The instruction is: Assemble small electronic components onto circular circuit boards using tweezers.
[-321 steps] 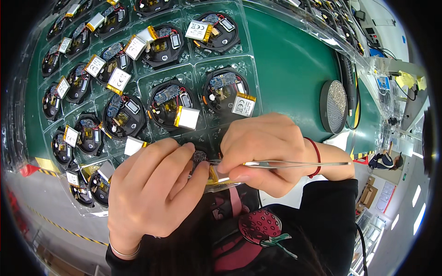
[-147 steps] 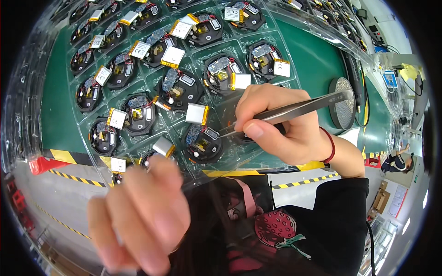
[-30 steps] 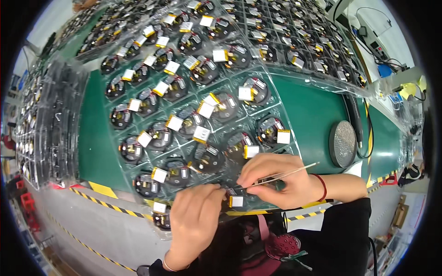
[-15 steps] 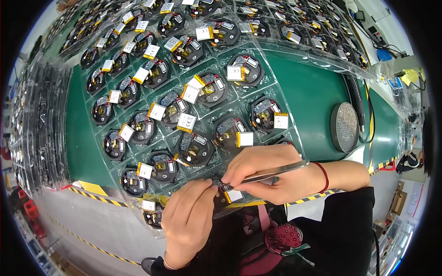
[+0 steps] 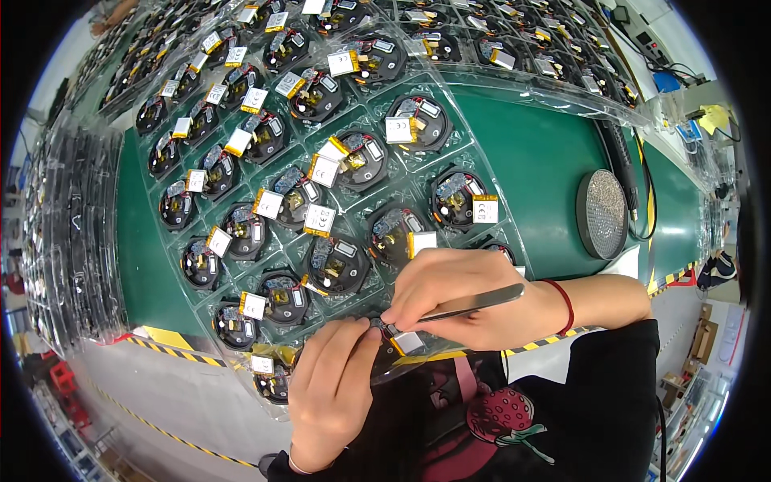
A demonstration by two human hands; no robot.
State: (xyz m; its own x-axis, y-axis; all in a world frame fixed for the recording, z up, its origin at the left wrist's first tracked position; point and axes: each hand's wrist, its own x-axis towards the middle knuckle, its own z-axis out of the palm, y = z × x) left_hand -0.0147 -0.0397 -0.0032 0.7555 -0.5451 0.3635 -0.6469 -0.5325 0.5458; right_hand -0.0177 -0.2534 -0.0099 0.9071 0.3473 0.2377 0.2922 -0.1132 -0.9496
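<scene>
My right hand [image 5: 482, 309] holds metal tweezers [image 5: 486, 299] pen-fashion, their back end pointing right. The tips reach down to a black round housing [image 5: 384, 353] in the nearest part of a clear plastic tray [image 5: 451, 155]. A white pouch battery [image 5: 409, 343] with a yellow edge lies on that housing, by the tweezers. Close on the left, my left hand [image 5: 331, 377] has its thumb and fingers pressed together at the same housing's edge. What they pinch is hidden by the fingertips. Similar housings with small circuit boards, wires and batteries fill much of the tray.
A soldering-iron-like black pen tool [image 5: 620, 165] with a cable lies at the right, beside a round dish [image 5: 602, 214] with a grainy surface. Stacked clear trays [image 5: 76, 233] stand at the left. More filled trays [image 5: 530, 48] cover the far side of the green table [image 5: 538, 149].
The tray with its housings has shifted slightly to the left. The tweezers' back end has moved a little left and turned within my right hand. My left hand stays at the same housing.
</scene>
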